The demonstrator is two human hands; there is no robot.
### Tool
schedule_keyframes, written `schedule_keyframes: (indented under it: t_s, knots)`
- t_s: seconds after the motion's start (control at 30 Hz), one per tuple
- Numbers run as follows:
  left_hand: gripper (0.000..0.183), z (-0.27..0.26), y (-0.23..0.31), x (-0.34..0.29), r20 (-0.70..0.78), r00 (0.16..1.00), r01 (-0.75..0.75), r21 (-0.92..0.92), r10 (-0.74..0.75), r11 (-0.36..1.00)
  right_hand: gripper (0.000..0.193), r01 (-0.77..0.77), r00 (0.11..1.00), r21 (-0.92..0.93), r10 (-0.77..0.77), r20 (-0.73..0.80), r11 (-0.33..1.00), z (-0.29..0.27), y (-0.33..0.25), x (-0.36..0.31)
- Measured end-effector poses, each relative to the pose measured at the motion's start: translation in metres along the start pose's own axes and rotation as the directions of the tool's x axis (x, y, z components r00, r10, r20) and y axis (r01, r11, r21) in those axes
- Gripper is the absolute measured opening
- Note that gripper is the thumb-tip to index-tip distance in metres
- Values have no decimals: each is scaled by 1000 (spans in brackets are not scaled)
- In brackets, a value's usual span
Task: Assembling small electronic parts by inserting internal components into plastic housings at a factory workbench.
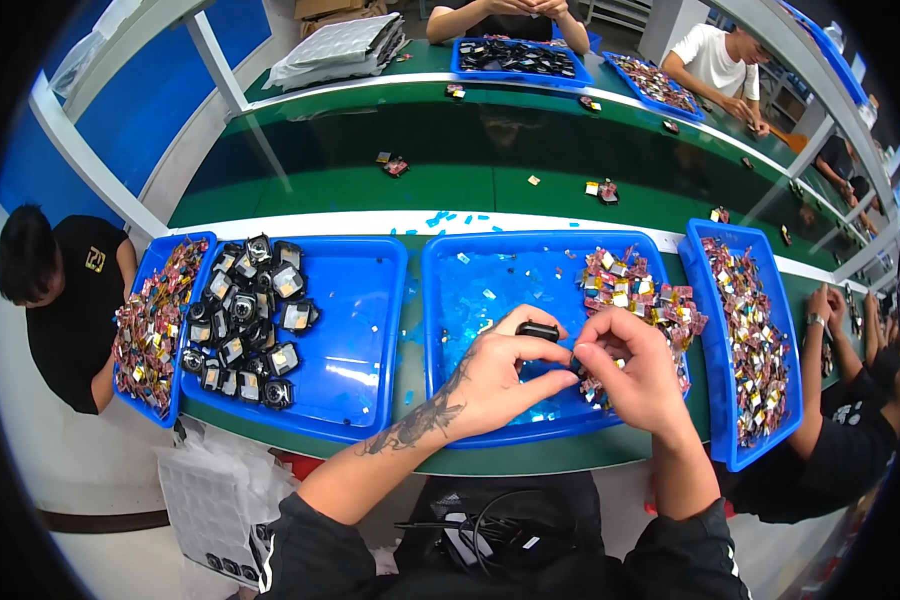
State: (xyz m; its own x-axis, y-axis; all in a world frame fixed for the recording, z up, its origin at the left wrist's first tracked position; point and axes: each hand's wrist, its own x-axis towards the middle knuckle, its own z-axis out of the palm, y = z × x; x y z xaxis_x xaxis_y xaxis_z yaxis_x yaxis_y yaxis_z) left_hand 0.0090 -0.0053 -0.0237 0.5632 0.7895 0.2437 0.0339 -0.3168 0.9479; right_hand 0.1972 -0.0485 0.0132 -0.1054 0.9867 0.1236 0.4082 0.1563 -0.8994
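Note:
My left hand (505, 375) grips a small black boxy part (537, 331) over the middle blue tray (450, 300). My right hand (630, 370) pinches at the right end of that part, fingers closed on something small that I cannot make out. Just behind my right hand lies a heap of small flat pieces in pink and gold wrapping (635, 295), in the tray's right half. Bits of blue film litter the tray floor.
A blue tray (355, 330) to the left holds several finished black parts (245, 320). Narrow blue trays at far left (148, 330) and right (750, 340) hold more wrapped pieces. Other people sit at left, right and across the green conveyor (420, 150).

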Motion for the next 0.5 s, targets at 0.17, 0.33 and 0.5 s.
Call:
schedule_keyframes:
  t_s: [0.17, 0.33, 0.5]
  knots:
    - [13, 0, -1, 2, -38, 984, 171, -23, -171, 985, 11, 355, 878, -456, -458, -136, 816, 17, 0, 3]
    - [13, 1, -6, 3, -5, 981, 192, -144, -194, 971, 15, 418, 821, -475, -546, -168, 774, 25, 4, -10]
    - [14, 2, 0, 1, 46, 964, 266, -215, -262, 940, 18, 304, 904, -395, -393, -168, 867, 22, 11, -8]
